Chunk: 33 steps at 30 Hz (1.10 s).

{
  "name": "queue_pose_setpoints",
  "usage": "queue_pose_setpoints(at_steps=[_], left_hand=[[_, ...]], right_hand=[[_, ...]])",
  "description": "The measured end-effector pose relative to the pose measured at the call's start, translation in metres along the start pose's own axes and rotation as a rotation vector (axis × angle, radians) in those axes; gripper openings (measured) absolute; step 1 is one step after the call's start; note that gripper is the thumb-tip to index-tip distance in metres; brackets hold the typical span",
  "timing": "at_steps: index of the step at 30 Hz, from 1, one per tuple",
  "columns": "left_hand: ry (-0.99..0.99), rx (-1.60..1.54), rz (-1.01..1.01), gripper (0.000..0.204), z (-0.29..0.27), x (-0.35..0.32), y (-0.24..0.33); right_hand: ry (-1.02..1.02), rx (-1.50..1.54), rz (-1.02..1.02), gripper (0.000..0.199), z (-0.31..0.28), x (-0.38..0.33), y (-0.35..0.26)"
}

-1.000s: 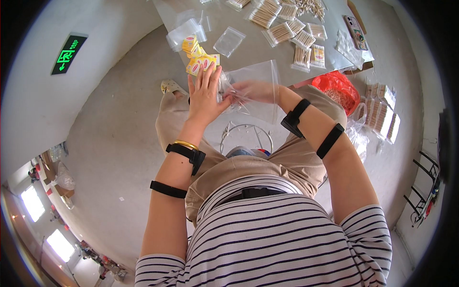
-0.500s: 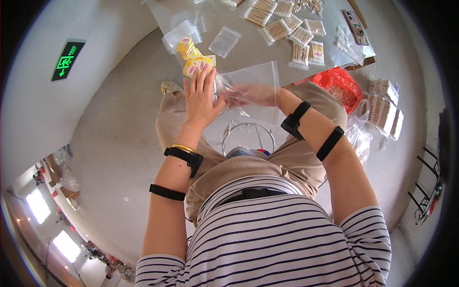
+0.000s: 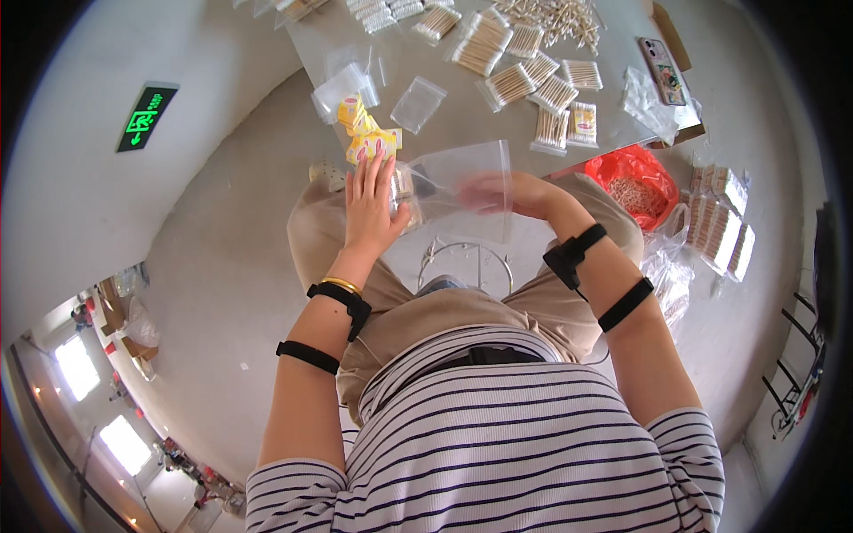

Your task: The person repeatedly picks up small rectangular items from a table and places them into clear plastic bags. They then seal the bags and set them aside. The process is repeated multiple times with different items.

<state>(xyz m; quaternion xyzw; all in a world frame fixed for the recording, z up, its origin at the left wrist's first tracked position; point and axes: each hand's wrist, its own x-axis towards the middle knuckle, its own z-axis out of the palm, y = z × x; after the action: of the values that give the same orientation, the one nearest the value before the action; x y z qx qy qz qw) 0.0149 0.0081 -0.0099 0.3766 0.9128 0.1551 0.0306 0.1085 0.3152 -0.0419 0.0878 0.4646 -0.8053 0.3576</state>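
Observation:
A large clear plastic bag (image 3: 458, 169) lies across my lap at the table's near edge. Small packs of cotton swabs (image 3: 402, 184) show inside its left end. Against that end rests my left hand (image 3: 371, 206), open, with fingers stretched and thumb apart. My right hand (image 3: 506, 193) is at the bag's right end, its fingers seen through the film and smeared by motion; I cannot tell whether they hold anything. Yellow printed cards (image 3: 373, 147) lie at the table edge just beyond my left fingertips.
On the grey table (image 3: 449, 129) are several bagged cotton swab packs (image 3: 511, 84), loose swabs (image 3: 569, 22), small empty bags (image 3: 418, 105) and a phone (image 3: 662, 71). To the right stand a red bag of swabs (image 3: 635, 182) and stacked packs (image 3: 713, 222) on the floor.
My right hand has drawn back to the right, from deep in the bag toward its right end. My left hand stays beside the packs. The whole view has shifted slightly.

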Motion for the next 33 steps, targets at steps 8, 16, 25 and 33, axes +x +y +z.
queue_pose_setpoints(at_steps=[8,16,25,33], left_hand=[[0.095,0.039,0.066,0.086,0.011,0.009,0.008],[0.120,0.089,0.069,0.085,0.025,0.011,0.003],[0.107,0.068,-0.032,0.087,0.019,0.004,0.014],[0.097,0.047,-0.052,0.089,0.019,0.008,0.035]], right_hand=[[0.352,0.197,-0.129,0.039,0.003,-0.067,0.010],[0.662,-0.222,-0.242,0.036,0.013,-0.034,0.045],[1.151,-0.260,-0.389,0.028,0.020,0.009,0.015],[1.506,-0.858,-0.355,0.040,-0.032,0.003,-0.040]])
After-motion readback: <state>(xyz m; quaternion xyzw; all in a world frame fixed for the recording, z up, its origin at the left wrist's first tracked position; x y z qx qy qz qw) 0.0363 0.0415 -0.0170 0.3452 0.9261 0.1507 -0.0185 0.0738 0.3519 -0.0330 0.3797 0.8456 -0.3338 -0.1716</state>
